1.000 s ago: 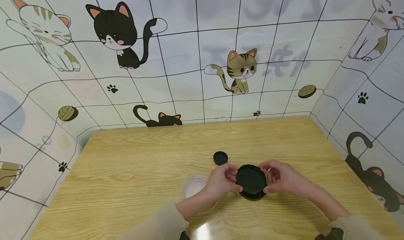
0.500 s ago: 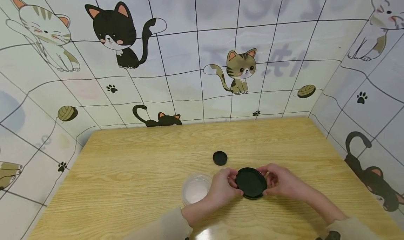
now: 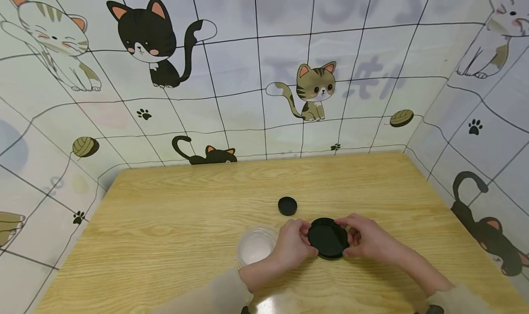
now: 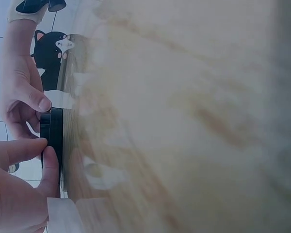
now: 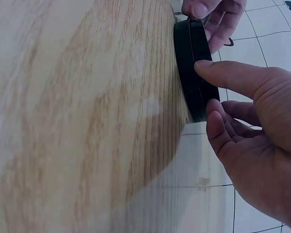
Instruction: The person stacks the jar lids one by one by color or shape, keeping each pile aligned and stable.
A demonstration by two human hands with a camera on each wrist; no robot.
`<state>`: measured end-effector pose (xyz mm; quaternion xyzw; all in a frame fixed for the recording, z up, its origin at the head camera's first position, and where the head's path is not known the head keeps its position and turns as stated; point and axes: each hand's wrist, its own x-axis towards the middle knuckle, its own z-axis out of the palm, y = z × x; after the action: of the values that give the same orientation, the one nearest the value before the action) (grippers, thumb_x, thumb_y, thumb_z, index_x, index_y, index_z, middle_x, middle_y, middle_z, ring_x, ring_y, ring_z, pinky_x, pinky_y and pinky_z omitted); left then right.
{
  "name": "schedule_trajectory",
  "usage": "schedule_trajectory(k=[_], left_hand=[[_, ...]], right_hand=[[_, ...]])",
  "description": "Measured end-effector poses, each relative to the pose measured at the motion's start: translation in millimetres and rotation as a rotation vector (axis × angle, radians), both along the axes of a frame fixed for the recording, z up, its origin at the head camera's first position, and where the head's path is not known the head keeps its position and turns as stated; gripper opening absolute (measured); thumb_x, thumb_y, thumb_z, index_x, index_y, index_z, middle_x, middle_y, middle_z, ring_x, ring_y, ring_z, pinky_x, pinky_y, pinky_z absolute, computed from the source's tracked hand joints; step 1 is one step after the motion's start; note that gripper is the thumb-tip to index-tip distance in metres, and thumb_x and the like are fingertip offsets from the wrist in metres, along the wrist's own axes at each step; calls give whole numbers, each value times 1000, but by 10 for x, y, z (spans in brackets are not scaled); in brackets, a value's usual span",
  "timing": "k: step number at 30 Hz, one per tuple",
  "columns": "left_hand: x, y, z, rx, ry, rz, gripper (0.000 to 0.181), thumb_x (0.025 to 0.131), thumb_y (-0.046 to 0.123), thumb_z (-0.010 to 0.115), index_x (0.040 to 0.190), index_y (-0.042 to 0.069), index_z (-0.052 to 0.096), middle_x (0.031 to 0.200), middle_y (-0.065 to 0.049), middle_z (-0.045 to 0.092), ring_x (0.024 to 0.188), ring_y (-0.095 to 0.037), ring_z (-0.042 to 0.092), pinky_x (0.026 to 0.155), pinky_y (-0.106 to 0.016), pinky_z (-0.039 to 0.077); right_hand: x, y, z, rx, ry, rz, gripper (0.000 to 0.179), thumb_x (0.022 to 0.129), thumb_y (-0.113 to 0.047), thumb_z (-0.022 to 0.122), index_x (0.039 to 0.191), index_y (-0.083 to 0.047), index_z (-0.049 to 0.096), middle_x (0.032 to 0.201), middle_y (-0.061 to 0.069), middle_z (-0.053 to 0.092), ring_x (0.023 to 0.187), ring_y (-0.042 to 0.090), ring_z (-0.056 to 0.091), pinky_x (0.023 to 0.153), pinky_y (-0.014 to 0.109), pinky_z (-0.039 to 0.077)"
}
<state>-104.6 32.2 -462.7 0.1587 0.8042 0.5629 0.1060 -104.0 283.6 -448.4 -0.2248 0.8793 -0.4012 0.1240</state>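
Observation:
Two low, round black pieces (image 3: 328, 238), stacked flat like a dish and its lid, lie close over the table between both hands. A thin seam runs along their side in the wrist views. My left hand (image 3: 290, 241) grips the left edge, thumb in front and fingers behind. On the opposite edge my right hand (image 3: 367, 237) pinches with thumb and fingertips, its index finger near the back rim. From the left wrist view, the black stack (image 4: 52, 128) sits upright in profile between the thumbs and fingers of the two hands.
A clear round plastic container (image 3: 256, 246) stands left of the left hand, partly hidden by its wrist. Behind that hand lies a small black disc (image 3: 287, 206). The wood-grain table (image 3: 186, 204) meets a cat-patterned wall covering (image 3: 239, 75) at the back and sides.
The upper black piece, earlier offset and tilted over the lower one, now lies over it with edges nearly lined up. Both hands have kept their hold and shifted only slightly.

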Motion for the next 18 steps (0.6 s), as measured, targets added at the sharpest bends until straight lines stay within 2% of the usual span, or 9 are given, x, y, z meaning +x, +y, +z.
schedule_trajectory(k=[8,11,15,18], left_hand=[[-28,23,8,-35,-22,-1,54,68,-11,87,116,-7,63,97,-3,54,71,-2,58,80,-21,50],[-44,-1,44,-31,-21,-5,54,69,-8,88,117,-7,64,98,-4,57,72,-2,60,75,-21,52],[-128,-70,111,5,-4,-12,52,74,-3,89,119,-5,64,104,-7,58,75,-5,63,65,-22,54],[-214,-154,207,19,46,-10,50,77,0,88,121,-2,64,110,-12,56,77,-7,62,65,-22,53]], right_hand=[[-3,-16,43,38,-14,-13,73,77,-9,90,138,8,55,106,6,54,76,8,53,65,27,50],[-15,-25,60,42,-5,-3,73,78,-10,90,139,8,54,111,8,54,76,9,54,65,27,50],[-53,-35,136,36,40,-2,72,78,-11,90,139,6,54,117,12,55,75,9,54,64,27,50],[-105,-52,227,31,71,0,70,78,-10,90,137,5,56,118,16,56,75,10,54,64,27,49]])
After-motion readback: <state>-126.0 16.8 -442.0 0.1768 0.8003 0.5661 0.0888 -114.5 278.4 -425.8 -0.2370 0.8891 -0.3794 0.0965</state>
